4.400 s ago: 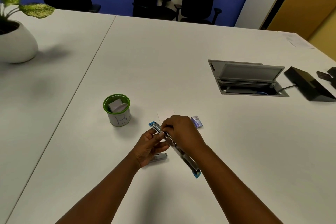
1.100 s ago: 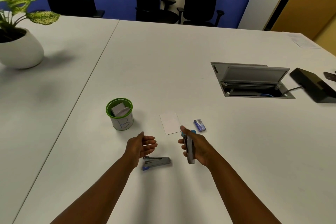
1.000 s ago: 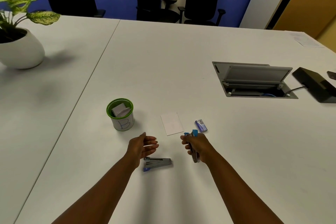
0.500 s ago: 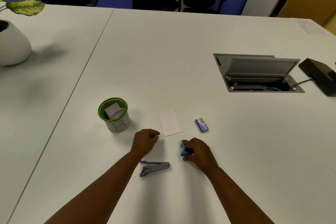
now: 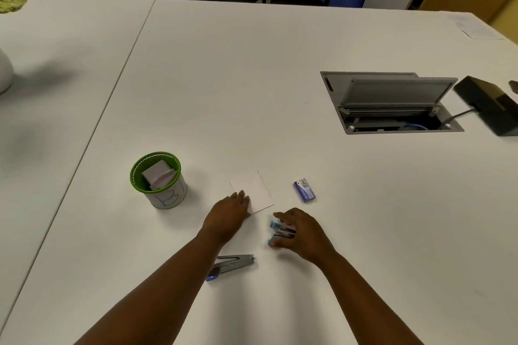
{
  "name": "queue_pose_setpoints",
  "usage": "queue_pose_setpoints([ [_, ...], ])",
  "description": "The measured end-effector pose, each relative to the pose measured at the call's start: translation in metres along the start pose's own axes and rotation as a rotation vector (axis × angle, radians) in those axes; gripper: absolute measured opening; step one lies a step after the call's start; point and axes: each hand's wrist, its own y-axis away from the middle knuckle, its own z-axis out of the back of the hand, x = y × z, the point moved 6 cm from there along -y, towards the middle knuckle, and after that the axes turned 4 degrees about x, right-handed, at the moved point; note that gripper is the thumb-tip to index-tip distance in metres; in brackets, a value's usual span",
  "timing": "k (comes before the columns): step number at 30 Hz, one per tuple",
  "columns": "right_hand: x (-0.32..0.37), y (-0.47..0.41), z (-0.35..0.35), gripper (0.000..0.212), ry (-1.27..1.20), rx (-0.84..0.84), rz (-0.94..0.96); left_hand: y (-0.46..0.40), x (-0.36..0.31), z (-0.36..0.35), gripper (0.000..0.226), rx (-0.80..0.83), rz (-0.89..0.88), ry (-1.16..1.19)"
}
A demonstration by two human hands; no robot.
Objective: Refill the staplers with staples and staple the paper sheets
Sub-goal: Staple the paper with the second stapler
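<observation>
My left hand (image 5: 228, 216) lies flat, fingers straight and together, pressing the near-left corner of the white paper sheets (image 5: 256, 190) on the white counter (image 5: 252, 78). My right hand (image 5: 301, 230) is at 3 o'clock of the left, fingers curled over the blue-tipped stapler (image 5: 280, 232), which sits on the counter just off the paper's near-right corner; the grip pinches it, with blue ends poking out toward the left hand. The 2nd stapler (image 5: 232, 265), metal with a purple end, lies on the counter at 6 o'clock of the left hand, partly under my left forearm, with nothing touching it that I can see. The small blue staple box (image 5: 304, 190) lies at 3 o'clock of the paper, apart from it. The green-rimmed cup (image 5: 158, 180) marked "B", with folded paper inside, stands at 9 o'clock of the sheets, well apart. At 2 o'clock, far off, is the open gray cable hatch (image 5: 389, 103), with a black device (image 5: 493, 103) beside it.
</observation>
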Motion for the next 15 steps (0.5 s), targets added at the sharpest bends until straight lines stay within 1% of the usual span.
queue_pose_setpoints([
  [2,-0.001,0.003,0.004,0.066,-0.045,-0.076,-0.005,0.004,-0.003,-0.002,0.044,-0.009,-0.025,-0.060],
  [4,-0.001,0.005,0.006,0.062,-0.077,-0.127,-0.006,0.007,-0.003,-0.008,0.047,-0.005,-0.045,-0.086],
  [8,0.003,0.009,0.014,0.054,-0.123,-0.203,0.027,0.009,0.009,0.000,0.033,-0.087,0.034,-0.004],
  [10,0.006,0.009,0.020,0.050,-0.131,-0.249,0.050,0.014,0.016,0.010,0.030,-0.194,0.102,0.150],
  [13,0.013,0.008,0.028,0.044,-0.191,-0.307,0.041,0.030,0.027,0.032,0.023,-0.461,0.204,0.488],
  [15,0.019,0.008,0.034,0.043,-0.253,-0.334,0.026,0.036,0.030,0.046,0.020,-0.548,0.233,0.621],
])
